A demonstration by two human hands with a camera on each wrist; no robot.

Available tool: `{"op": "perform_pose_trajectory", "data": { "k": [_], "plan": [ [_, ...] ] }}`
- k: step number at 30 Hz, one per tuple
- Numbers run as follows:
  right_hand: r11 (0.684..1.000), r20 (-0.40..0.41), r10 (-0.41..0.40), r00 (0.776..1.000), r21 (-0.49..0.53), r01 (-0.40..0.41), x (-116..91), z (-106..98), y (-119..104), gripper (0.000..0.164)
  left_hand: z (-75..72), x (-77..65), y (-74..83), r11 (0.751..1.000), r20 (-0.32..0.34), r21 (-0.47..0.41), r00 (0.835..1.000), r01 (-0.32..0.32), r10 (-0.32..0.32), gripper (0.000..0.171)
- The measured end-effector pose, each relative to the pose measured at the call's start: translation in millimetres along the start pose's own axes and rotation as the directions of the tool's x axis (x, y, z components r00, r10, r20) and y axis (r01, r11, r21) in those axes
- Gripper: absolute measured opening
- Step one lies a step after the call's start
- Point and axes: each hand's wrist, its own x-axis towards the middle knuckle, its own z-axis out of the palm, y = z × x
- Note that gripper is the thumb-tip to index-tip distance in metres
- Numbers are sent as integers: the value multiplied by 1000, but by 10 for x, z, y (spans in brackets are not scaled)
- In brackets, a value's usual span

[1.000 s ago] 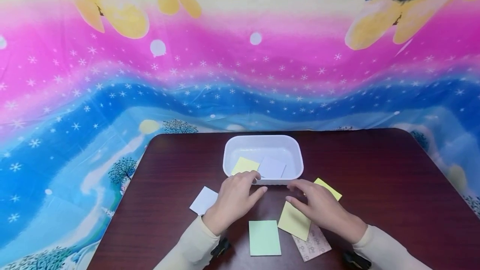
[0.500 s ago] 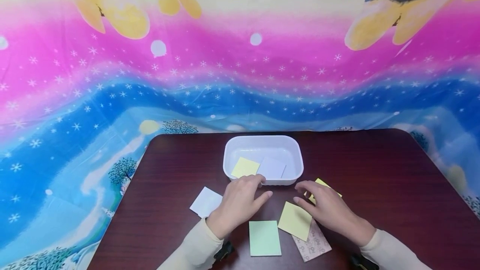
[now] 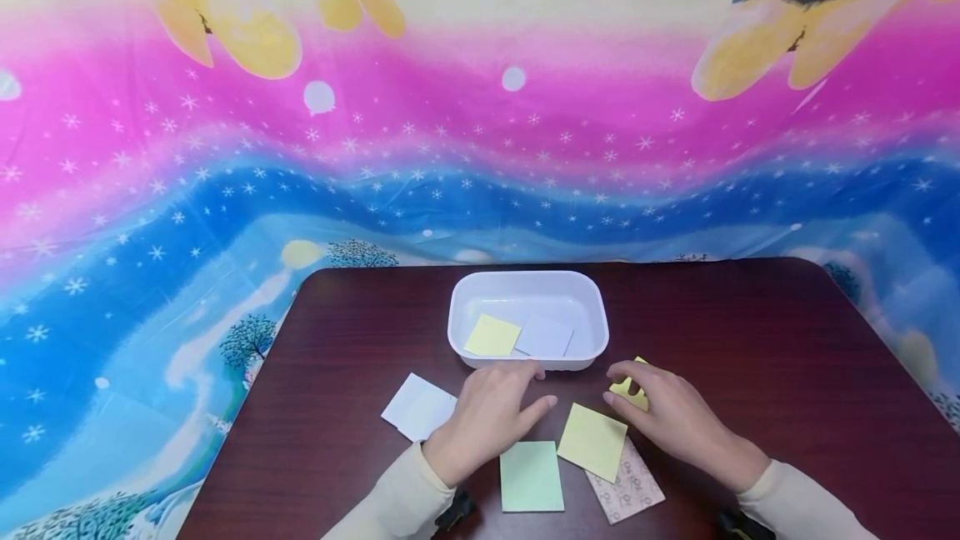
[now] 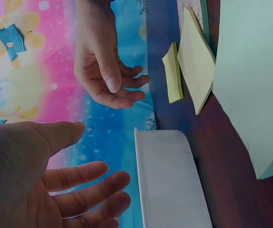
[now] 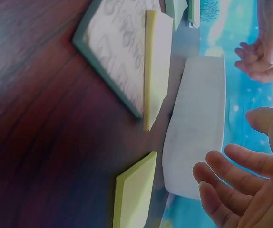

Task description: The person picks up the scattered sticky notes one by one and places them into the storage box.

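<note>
Both hands have drawn back from the white tray point(image 3: 528, 298) toward the near edge of the tabletop point(image 3: 750, 332). Right hand point(image 3: 671, 415) has shifted rightward off the yellow sticky-note pad point(image 3: 592, 442) and now hangs over the small yellow pad point(image 3: 633, 392), fingers loosely curled, thumb and fingers apart; wrist view shows it above that pad, gripping nothing. Left hand point(image 3: 487, 415) lies relaxed, fingers spread, holding nothing, between the white pad point(image 3: 416, 407) and the tray's near wall. Green pad point(image 3: 531, 475) sits at the near edge, just beside the yellow pad, which overlaps a patterned pad point(image 3: 630, 490). Tray holds a yellow note point(image 3: 491, 335) and a white note point(image 3: 545, 336), touching.
</note>
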Motion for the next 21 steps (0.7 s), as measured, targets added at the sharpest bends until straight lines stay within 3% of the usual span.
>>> {"op": "perform_pose_trajectory", "data": {
  "k": [21],
  "plan": [
    [998, -20, 31, 999, -51, -32, -19, -72, 262, 30, 105, 5, 113, 998, 10, 12, 998, -57, 57, 30]
  ]
}}
